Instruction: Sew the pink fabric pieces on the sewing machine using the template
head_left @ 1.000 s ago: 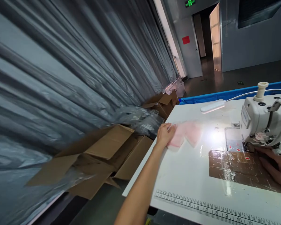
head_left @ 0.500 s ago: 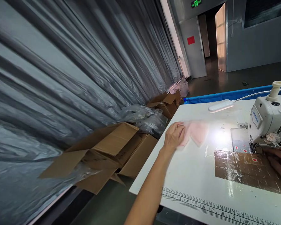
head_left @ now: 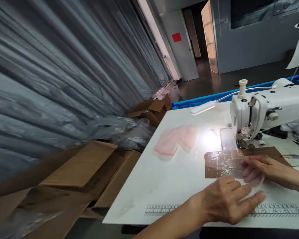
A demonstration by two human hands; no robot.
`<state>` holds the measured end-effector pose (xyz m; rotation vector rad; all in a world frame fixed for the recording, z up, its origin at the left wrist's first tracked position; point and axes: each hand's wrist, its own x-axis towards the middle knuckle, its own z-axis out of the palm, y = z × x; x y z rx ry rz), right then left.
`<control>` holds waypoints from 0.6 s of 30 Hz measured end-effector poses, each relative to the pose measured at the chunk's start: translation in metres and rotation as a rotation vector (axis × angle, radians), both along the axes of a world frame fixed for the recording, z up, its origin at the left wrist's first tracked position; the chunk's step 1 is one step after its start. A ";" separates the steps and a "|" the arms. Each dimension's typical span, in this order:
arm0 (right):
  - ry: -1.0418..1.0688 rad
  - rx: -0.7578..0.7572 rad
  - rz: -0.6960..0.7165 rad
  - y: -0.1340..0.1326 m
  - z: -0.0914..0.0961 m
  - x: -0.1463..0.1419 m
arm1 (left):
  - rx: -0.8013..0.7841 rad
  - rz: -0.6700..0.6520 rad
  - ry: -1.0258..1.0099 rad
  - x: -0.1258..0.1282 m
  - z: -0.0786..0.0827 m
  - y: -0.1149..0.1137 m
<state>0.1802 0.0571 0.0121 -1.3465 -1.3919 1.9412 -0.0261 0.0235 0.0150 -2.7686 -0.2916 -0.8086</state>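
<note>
My left hand (head_left: 233, 200) is over the front edge of the table, above the printed ruler, thumb stretched away from loosely bent fingers; nothing shows in it. Just beyond, my right hand (head_left: 267, 167) has its fingers drawn together over a brown taped cardboard sheet (head_left: 214, 171). A pale pink, see-through blur hangs at those fingers; what it is cannot be made out. Pale pink sheer fabric (head_left: 166, 141) lies flat on the white table (head_left: 139, 186), apart from both hands. Behind the cardboard stands a white sewing machine (head_left: 241, 111), its needle area lit.
Open cardboard boxes (head_left: 72, 169) and clear plastic bags (head_left: 129, 131) crowd the table's left side, below a grey curtain (head_left: 64, 66). A lamp (head_left: 203, 108) on a bent neck stands behind the fabric. Tweezers or a thin tool (head_left: 295, 156) lie at right.
My left hand has let go of the pink fabric and come right, to the front edge. My right hand has left the needle area and moved nearer. The view has turned right.
</note>
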 end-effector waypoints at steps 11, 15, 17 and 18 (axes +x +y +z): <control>-0.135 0.029 0.301 -0.006 0.006 0.006 | -0.370 0.028 0.040 -0.024 -0.007 0.071; -0.459 0.338 0.236 0.019 0.016 0.024 | -0.158 0.292 0.097 -0.025 -0.017 0.060; -0.616 0.498 0.074 0.031 0.018 0.030 | -0.062 0.384 0.066 -0.021 -0.019 0.053; -0.666 0.538 0.013 0.034 0.019 0.032 | -0.029 0.400 0.045 -0.019 -0.020 0.052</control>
